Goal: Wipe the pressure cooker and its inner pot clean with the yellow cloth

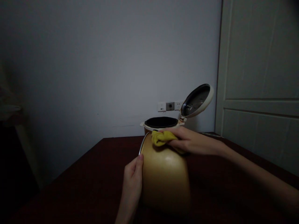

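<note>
A gold-coloured rice cooker inner pot [167, 180] is tipped on its side, its silver rim facing left. My left hand [133, 177] grips that rim, thumb on the outer wall and the other fingers hidden inside. In my right hand [184, 140] is a bunched yellow cloth [161, 137], pressed against the upper outer wall of the pot near the rim. Behind the pot stands a rice cooker [161, 123], its dark cavity showing and its lid [197, 101] raised to the right.
The dark red table [98, 177] spreads beneath the pot. Wall sockets [170, 106] sit low on the pale wall behind the cooker. A panelled door [259, 84] rises at the right. Dim, unclear items stand at the far left.
</note>
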Available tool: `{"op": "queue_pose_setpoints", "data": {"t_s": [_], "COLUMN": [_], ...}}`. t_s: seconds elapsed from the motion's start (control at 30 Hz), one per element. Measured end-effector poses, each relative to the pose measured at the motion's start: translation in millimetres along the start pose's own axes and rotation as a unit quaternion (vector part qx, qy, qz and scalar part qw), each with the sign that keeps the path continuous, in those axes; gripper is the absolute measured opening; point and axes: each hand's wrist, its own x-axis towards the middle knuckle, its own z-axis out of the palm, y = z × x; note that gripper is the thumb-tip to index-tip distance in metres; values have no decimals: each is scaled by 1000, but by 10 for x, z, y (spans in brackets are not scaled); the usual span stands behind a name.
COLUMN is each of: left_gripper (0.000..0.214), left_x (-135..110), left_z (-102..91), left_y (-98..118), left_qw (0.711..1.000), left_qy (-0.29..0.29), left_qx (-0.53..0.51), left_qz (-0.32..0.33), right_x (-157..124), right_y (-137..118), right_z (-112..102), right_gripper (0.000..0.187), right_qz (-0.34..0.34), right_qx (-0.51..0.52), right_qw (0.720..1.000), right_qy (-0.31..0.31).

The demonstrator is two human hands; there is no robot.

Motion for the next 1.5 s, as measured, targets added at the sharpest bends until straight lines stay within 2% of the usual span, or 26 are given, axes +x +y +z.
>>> {"op": "queue_pose_setpoints", "data": {"t_s": [0.1,0.17,0.27,0.33,0.43,0.53,0.6,0.67,0.73,0.83,0.93,1.03,1.33,1.5], "left_gripper": [49,47,48,50,55,58,57,55,53,52,51,49,51,50], "left_x": [11,18,16,3,-45,-122,-169,-193,-192,-164,-136,-111,-45,-48], "left_z": [10,21,55,94,165,214,222,213,198,192,221,251,177,145], "left_y": [-34,-49,-65,-74,-84,-101,-118,-135,-143,-139,-141,-156,-123,-175], "left_qw": [999,998,996,995,994,994,993,991,989,988,985,984,989,989], "left_qy": [4,0,3,10,12,3,5,15,22,29,31,29,54,65], "left_qx": [-35,-67,-93,-97,-102,-108,-119,-134,-143,-151,-167,-174,-94,-62], "left_qz": [10,14,14,15,24,14,-3,-12,-13,-10,-2,21,98,114], "right_x": [-134,-244,-346,-341,-236,-87,-16,1,-40,-175,-307,-361,-232,-116], "right_y": [-297,-384,-343,-239,-56,82,121,102,25,-146,-261,-252,-53,-37], "right_z": [208,383,589,639,565,383,272,220,243,384,546,618,513,412], "right_gripper": [48,56,62,64,62,49,40,38,46,59,60,56,48,46], "right_qz": [-55,-86,-119,-130,-128,-90,-63,-52,-56,-90,-134,-154,-215,-214], "right_qx": [-105,-174,-229,-240,-248,-230,-205,-205,-240,-302,-338,-354,-339,-289], "right_qw": [993,981,966,962,960,968,975,976,967,948,932,922,914,930], "right_qy": [-15,-14,-27,-20,13,49,56,59,58,35,9,5,53,72]}}
